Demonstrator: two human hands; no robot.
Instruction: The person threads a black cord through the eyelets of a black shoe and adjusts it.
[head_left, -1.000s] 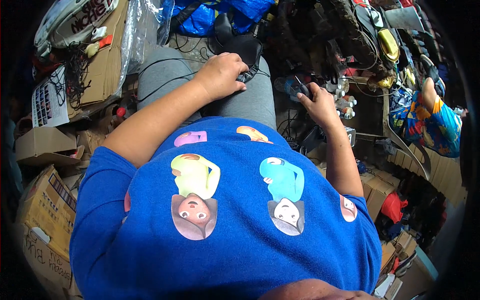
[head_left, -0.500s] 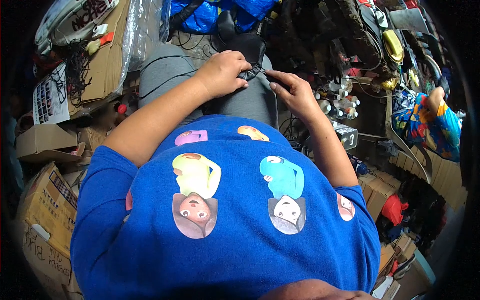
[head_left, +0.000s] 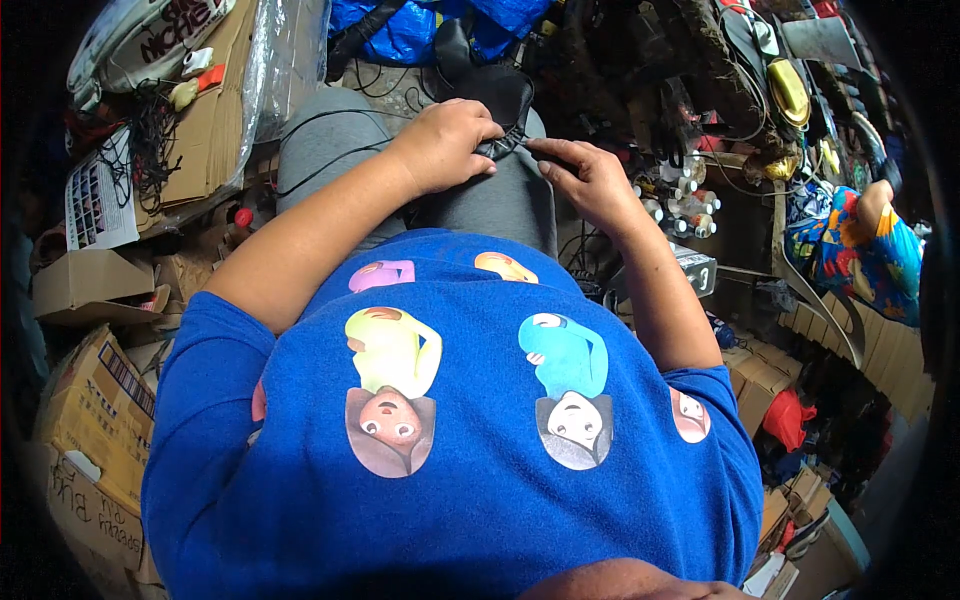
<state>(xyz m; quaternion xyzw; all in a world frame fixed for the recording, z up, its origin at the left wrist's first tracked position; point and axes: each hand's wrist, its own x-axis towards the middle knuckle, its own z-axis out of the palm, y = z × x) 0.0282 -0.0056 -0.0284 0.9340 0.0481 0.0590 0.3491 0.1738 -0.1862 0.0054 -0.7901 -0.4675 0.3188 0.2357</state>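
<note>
A black, smooth, leather-like piece (head_left: 500, 92), shoe-like in its rounded shape, lies over my grey-trousered lap. My left hand (head_left: 445, 145) is closed on its near edge, thumb and fingers curled round a gathered, creased part. Beside that edge, my right hand (head_left: 590, 180) has its index finger stretched toward the piece and its thumb just below. Something thin and dark seems to be at those fingertips, too small to make out. A black cord (head_left: 335, 153) runs across my left thigh and passes behind my left forearm.
Flattened cardboard (head_left: 208, 135) and plastic sheeting (head_left: 285, 70) stand at the left, above open boxes (head_left: 92, 285). Small white-capped bottles (head_left: 692, 210) cluster right of my right hand. A blue plastic sheet (head_left: 400, 38) lies ahead. At far right shows another person's colourful clothing (head_left: 870, 255).
My right hand and forearm have shifted very slightly, the fingertips a touch closer to the black piece's edge. My left hand keeps its hold in the same place.
</note>
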